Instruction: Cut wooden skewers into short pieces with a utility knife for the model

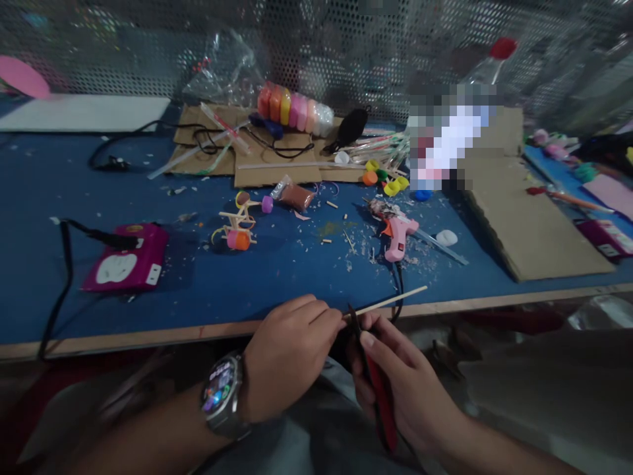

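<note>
My left hand (289,353), with a watch on its wrist, pinches one end of a thin wooden stick (395,301) just below the table's front edge. The stick points up and to the right. My right hand (395,379) grips a red-handled cutting tool (378,389), whose dark jaws sit on the stick next to my left fingertips. Both hands are closed and held over my lap.
A blue table (297,277) carries a pink glue gun (398,237), a small stick-and-cap model (240,227), a magenta power strip (126,258), cardboard sheets (534,224), coloured bottle caps (388,179), a stack of coloured clay (294,109), straws and wood scraps.
</note>
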Demonstrator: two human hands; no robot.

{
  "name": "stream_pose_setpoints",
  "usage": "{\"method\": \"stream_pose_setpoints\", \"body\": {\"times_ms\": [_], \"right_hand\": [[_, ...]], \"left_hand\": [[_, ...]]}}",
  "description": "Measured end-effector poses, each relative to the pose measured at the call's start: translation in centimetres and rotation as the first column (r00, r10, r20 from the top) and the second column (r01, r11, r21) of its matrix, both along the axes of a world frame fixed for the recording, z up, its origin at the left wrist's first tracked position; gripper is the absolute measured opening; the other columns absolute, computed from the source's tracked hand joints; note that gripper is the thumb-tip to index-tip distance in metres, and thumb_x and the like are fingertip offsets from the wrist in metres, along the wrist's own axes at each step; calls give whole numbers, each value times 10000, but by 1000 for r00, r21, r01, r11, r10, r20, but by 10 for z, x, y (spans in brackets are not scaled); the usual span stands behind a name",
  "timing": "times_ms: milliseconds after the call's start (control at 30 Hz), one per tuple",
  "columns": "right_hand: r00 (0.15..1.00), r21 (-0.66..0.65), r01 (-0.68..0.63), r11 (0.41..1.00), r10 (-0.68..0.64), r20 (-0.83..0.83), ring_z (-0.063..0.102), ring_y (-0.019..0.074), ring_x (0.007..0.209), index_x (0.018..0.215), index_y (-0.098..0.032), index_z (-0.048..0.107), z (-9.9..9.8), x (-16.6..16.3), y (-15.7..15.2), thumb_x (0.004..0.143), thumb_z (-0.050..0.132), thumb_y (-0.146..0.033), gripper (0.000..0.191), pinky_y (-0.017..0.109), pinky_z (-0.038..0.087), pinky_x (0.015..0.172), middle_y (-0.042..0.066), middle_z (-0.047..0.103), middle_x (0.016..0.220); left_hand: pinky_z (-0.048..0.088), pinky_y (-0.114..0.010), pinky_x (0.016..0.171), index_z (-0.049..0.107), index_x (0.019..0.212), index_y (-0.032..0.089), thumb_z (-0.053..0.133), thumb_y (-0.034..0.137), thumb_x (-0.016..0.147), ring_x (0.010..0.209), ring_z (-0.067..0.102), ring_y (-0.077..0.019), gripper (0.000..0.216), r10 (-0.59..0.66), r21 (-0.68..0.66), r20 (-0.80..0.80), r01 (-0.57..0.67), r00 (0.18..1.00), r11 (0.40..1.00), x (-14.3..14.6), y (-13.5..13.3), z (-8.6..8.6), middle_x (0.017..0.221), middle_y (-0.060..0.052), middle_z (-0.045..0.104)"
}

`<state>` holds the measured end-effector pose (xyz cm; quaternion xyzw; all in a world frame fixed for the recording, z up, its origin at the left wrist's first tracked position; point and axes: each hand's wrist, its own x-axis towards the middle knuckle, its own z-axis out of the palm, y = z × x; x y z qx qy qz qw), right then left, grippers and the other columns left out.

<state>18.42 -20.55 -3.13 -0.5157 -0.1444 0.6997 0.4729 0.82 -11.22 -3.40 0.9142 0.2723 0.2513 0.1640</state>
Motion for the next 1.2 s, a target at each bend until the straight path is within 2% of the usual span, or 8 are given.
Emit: {"method": "stream_pose_setpoints", "body": {"times_ms": [133, 500, 600, 700, 767, 900, 1067, 1200], "right_hand": [[999, 52, -40, 998, 39, 9, 542, 65, 460, 871, -239, 445, 1, -1, 6, 973, 801, -559, 489, 179, 490, 410, -76, 651, 739], [972, 154, -235, 960, 236, 9, 514, 59, 479, 932, -259, 446, 18, 4, 35, 995, 774, -567, 455, 178, 441, 454, -93, 575, 752], [939, 198, -343, 918, 335, 75, 551, 63, 510, 952, -264, 446, 26, 6, 48, 916, 883, -424, 468, 184, 445, 508, -115, 540, 741], [906, 214, -400, 891, 349, 242, 575, 88, 597, 957, -262, 473, 31, 7, 58, 928, 843, -365, 385, 230, 508, 575, -95, 518, 809], [836, 262, -439, 859, 284, 469, 557, 121, 708, 956, -258, 499, 31, 8, 62, 976, 758, -322, 267, 271, 533, 662, -63, 521, 857], [478, 271, -607, 747, 71, 875, 513, 168, 816, 896, -246, 497, 29, 9, 67, 970, 639, -146, 189, 307, 453, 730, -11, 566, 903], [273, 220, -639, 737, -50, 961, 574, 191, 818, 929, -247, 524, 30, 7, 71, 981, 602, -143, 140, 322, 428, 718, 19, 612, 940], [184, 248, -649, 719, -167, 969, 609, 190, 750, 951, -254, 528, 32, 4, 71, 997, 575, -142, 130, 315, 411, 670, 16, 645, 893]], "left_hand": [[464, -370, 742, 643, 869, 199, 529, 122, 1099, 771, 585, -203, 268, 27, 2, 18, -27, 999, 1000, -2, 5, 5, 799, -7, 667], [472, -367, 754, 666, 859, 198, 513, 143, 1117, 773, 588, -199, 305, 75, 94, 16, -76, 997, 993, -15, 23, 29, 815, -18, 705], [465, -358, 743, 667, 866, 204, 513, 158, 1116, 786, 601, -196, 298, 113, 114, -14, -111, 993, 987, -20, 30, 36, 823, -19, 711], [451, -350, 726, 662, 866, 210, 503, 180, 1117, 777, 607, -193, 298, 154, 131, -30, -149, 988, 980, -22, 37, 38, 799, -13, 695], [438, -349, 710, 652, 848, 210, 505, 185, 1111, 763, 606, -193, 302, 166, 135, -38, -160, 985, 978, -22, 41, 36, 777, -9, 678], [434, -355, 699, 651, 829, 199, 539, 167, 1085, 748, 617, -199, 282, 179, 125, -51, -172, 982, 977, -20, 44, 32, 763, -9, 668], [454, -360, 707, 683, 859, 193, 545, 180, 1088, 765, 647, -210, 268, 207, 107, -59, -200, 977, 974, -21, 43, 29, 785, -15, 695], [479, -356, 738, 709, 903, 200, 533, 218, 1110, 792, 673, -207, 273, 227, 97, -57, -221, 972, 970, -23, 43, 28, 833, -21, 742]]}}
